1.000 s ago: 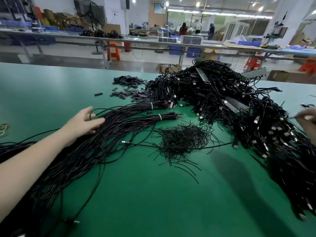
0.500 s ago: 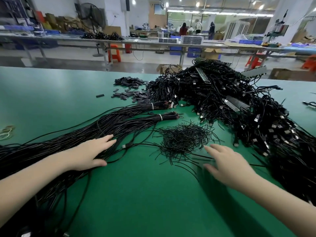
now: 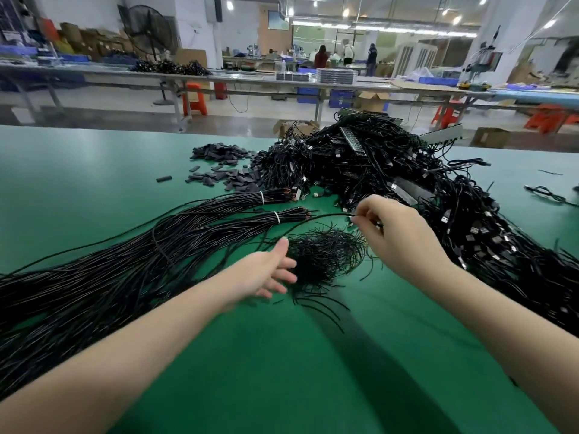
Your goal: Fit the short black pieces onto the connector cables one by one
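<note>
The right hand (image 3: 396, 236) pinched a cable (image 3: 313, 218) near its tip, above the small heap of short pieces (image 3: 326, 256). The left hand (image 3: 266, 274) reached into that heap, fingers spread, gripping nothing. Best to pick a single piece and keep the tip steady for threading.

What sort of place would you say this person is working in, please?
Most likely a cable assembly factory: a heap of connector cables on a green worktable, and long benches behind.
</note>
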Tool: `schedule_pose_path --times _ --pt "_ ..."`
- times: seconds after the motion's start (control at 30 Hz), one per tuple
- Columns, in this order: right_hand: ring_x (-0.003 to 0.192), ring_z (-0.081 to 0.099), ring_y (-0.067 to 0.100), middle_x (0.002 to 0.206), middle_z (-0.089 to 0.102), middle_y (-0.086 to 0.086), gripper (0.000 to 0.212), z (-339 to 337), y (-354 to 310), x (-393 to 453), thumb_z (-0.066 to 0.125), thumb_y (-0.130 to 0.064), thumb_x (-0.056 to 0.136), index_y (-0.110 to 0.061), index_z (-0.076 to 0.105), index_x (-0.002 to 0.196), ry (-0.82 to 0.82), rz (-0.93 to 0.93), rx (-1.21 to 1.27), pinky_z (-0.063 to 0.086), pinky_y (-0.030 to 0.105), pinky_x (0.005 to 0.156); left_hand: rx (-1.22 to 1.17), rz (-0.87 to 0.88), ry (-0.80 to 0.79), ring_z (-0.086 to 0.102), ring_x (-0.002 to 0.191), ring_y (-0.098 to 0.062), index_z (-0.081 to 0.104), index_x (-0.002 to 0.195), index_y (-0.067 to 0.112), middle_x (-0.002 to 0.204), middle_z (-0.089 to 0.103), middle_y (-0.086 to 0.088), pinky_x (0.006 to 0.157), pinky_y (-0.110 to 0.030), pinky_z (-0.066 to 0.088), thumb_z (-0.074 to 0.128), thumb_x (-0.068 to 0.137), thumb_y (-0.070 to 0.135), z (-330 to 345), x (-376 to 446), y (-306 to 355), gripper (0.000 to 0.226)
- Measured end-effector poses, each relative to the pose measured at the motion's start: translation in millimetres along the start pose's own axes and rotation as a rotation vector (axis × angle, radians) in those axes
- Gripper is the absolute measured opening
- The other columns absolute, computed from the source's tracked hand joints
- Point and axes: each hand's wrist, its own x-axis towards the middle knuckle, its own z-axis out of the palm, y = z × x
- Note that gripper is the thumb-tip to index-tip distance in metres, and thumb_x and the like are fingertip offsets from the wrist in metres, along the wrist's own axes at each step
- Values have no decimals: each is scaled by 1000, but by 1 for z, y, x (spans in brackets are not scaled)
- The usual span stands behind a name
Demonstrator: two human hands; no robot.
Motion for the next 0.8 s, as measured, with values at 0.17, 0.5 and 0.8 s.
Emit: schedule_pose_path --times 0.17,0.5,0.8 --pt "68 61 27 87 60 -4 23 -54 -42 -44 39 -39 98 -21 53 102 -74 -117 -278 51 39 56 -949 -22 -12 72 78 -17 60 109 12 97 75 -5 67 -30 59 32 103 49 17 19 52 47" --pt "77 64 2 93 72 -5 28 -36 -16 -131 52 -58 88 -50 48 115 -626 461 439 51 23 85 -1067 184 -200 40 47 -8 53 95 14 61 46 5 43 -19 38 37 103 14 45 -4 97 18" --pt "64 66 17 69 69 -1 30 -9 -43 -35 50 -29 99 -6 63 84 -251 412 1005 58 37 74 -719 394 -153 71 83 -12 58 97 17 88 74 2 45 -19 49 44 101 16 51 0 90 14"
